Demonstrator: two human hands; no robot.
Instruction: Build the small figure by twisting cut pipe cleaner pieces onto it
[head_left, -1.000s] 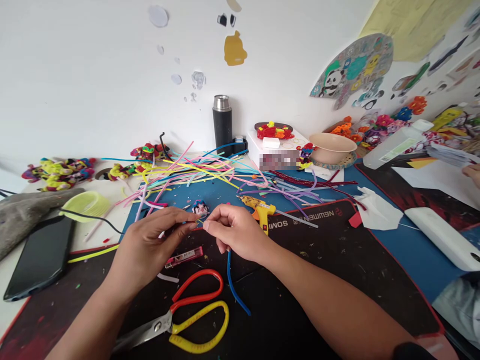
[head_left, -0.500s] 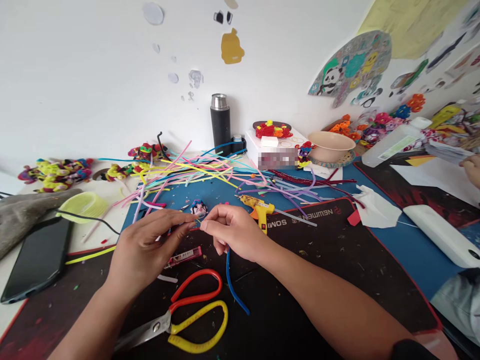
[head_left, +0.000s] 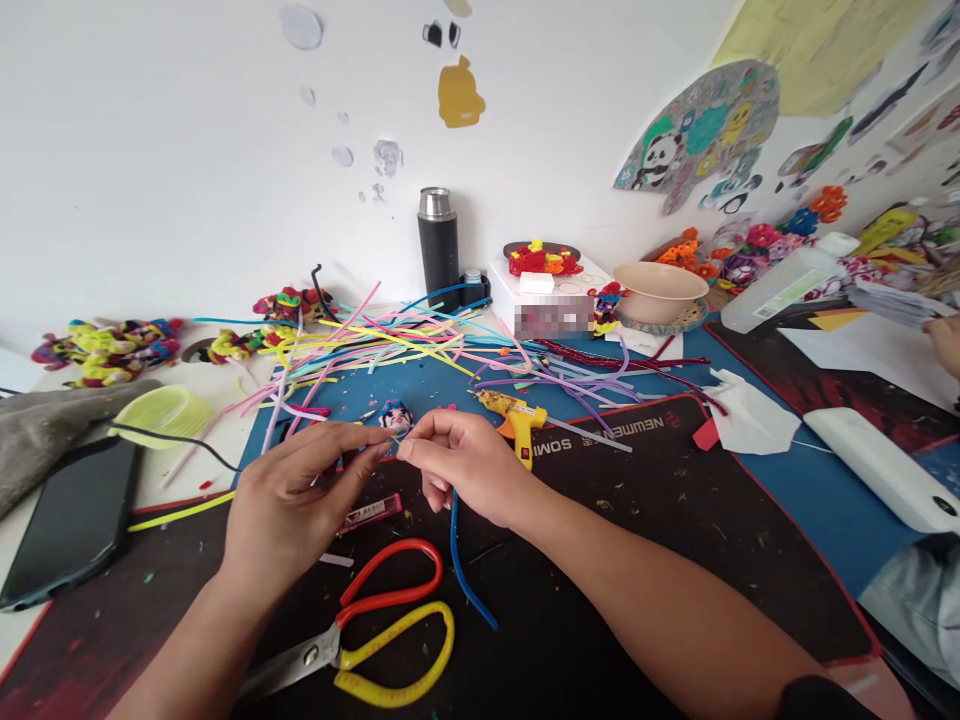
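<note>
My left hand (head_left: pixel 289 510) is closed in a pinch, thumb against forefinger; a tiny yellowish bit shows at its fingertips, too small to name. Close by on the right, my right hand (head_left: pixel 469 460) is also pinched, its fingers curled and hiding whatever is between them. A blue pipe cleaner (head_left: pixel 465 580) runs out from under my right hand over the dark mat; whether the fingers grip it cannot be told. Just beyond the fingertips lies a small doll-like head (head_left: pixel 395 415) with blue and black trim. Below the hands are big scissors (head_left: pixel 394 655) with red and yellow handles.
A yellow glue gun (head_left: pixel 517 420) lies right of my hands, with loose pipe cleaners (head_left: pixel 405 345) heaped behind. A pink-edged small case (head_left: pixel 371 513) is under my left hand. A phone (head_left: pixel 67 525) lies left; a black flask (head_left: pixel 439 250) stands by the wall. Another person's hand (head_left: pixel 946 335) shows far right.
The whole view has shifted slightly left. My hands keep nearly the same pinched pose, fingertips close together; nothing else has visibly changed.
</note>
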